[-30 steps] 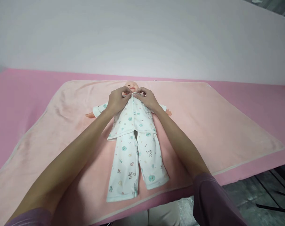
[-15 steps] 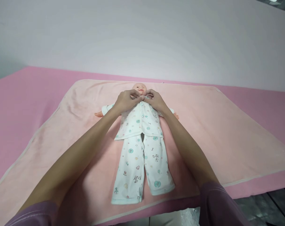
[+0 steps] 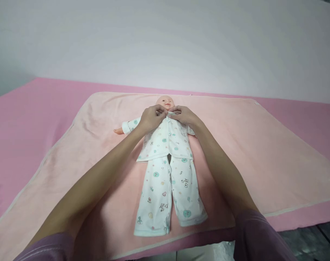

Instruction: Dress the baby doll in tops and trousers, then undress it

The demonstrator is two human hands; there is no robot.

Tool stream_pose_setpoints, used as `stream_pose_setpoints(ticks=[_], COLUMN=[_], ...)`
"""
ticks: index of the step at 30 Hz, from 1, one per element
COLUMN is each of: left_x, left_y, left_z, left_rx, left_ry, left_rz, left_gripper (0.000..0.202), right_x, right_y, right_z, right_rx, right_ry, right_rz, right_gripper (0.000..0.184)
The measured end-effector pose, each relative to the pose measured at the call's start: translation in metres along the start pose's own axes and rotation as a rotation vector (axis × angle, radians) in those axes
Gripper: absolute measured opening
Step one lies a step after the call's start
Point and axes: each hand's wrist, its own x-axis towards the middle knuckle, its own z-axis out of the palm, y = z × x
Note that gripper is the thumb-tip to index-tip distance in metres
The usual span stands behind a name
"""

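A baby doll lies on its back on a peach blanket, head away from me. It wears a white printed shirt and matching trousers. My left hand and my right hand meet at the shirt's collar just under the doll's chin. Both hands have curled fingers pinching the fabric edges at the top of the button line. The doll's arm on the left sticks out sideways; my right wrist hides the other arm.
The blanket is spread over a pink padded surface that ends at a plain white wall. At the near right the surface's edge drops to a dark floor.
The view has shifted, so the doll sits a little further right in the picture. Both hands stay pinched on the collar with only small finger movements.
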Motion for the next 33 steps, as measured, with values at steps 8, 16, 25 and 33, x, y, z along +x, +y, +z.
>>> stream_pose_setpoints(ticks=[8,16,25,33], left_x=[0.002,0.002,0.005,0.009], left_y=[-0.009,-0.01,-0.007,-0.011], left_z=[0.006,0.007,0.003,0.002], left_rx=[-0.031,-0.023,-0.035,-0.116], left_ry=[0.033,0.051,0.022,-0.025], left_rz=[0.024,0.034,-0.031,-0.072], left_gripper=[0.021,0.022,0.019,0.02], right_x=[-0.003,-0.001,-0.001,-0.003], right_y=[-0.007,0.003,0.012,0.014], right_z=[0.004,0.004,0.0,0.002], right_rx=[0.057,0.152,0.041,-0.082], right_ry=[0.041,0.031,-0.017,0.016], right_rz=[0.069,0.008,-0.131,-0.217], right_gripper=[0.019,0.025,0.034,0.04])
